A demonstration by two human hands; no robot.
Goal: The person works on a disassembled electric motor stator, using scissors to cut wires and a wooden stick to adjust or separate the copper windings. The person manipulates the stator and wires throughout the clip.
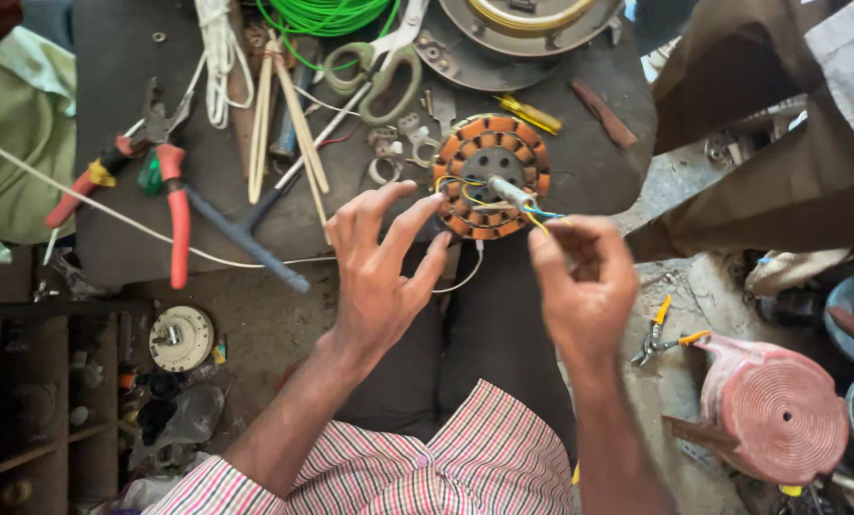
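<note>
The worktop [122,238] is crowded. Red-handled pliers [164,181] and a blue-handled tool [246,238] block the left approach. Wooden sticks [288,124], scissors [379,67] and loose metal clips [393,153] obstruct the middle. The wound stator [491,176] occupies the front edge, with thin wires [541,215] trailing to the right. Free passage appears to remain over the bare worktop right of the stator, around a brown strip [603,113].
</note>
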